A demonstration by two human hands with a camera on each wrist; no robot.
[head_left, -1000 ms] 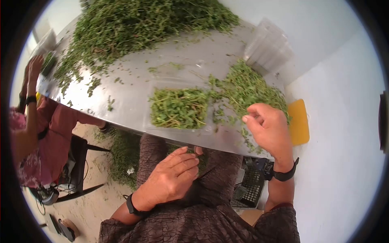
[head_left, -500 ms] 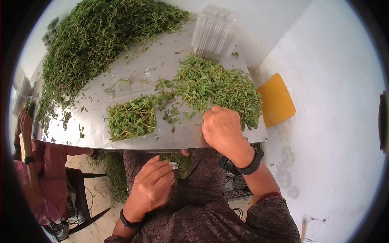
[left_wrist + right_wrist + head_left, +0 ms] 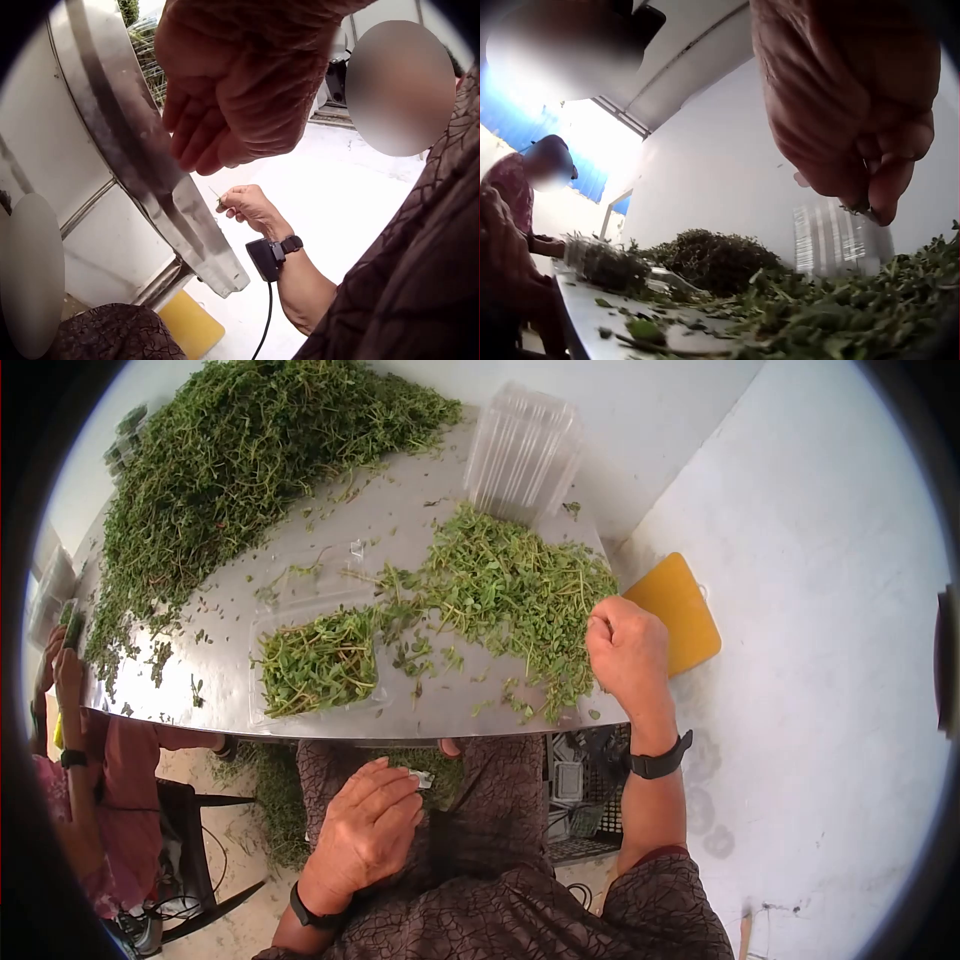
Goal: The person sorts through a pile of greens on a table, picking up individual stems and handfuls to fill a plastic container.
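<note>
In the head view my right hand [image 3: 632, 660] is at the right edge of a small pile of green herb sprigs [image 3: 520, 600]. Thumb and fingertips pinch a small herb sprig [image 3: 220, 201], which shows in the left wrist view and as a bit of green in the right wrist view. Below the table's front edge, my left hand [image 3: 365, 825] hangs with loosely curled fingers and holds nothing. Left of the small pile, a clear plastic box [image 3: 375, 695] lies filled with herb sprigs [image 3: 318, 660], its lid folded back.
A large herb heap [image 3: 250, 460] covers the back left of the metal table [image 3: 400, 490]. Clear empty boxes [image 3: 525, 450] stand stacked at the back. A yellow board [image 3: 675, 615] leans by the wall. Another person [image 3: 110, 790] sits at left. A black crate [image 3: 585, 790] stands under the table.
The view has swung right. My right hand went down to the pile's front, then lifted away to the right with a sprig. Some sprigs now lie spread at the pile's front. The left hand stays low.
</note>
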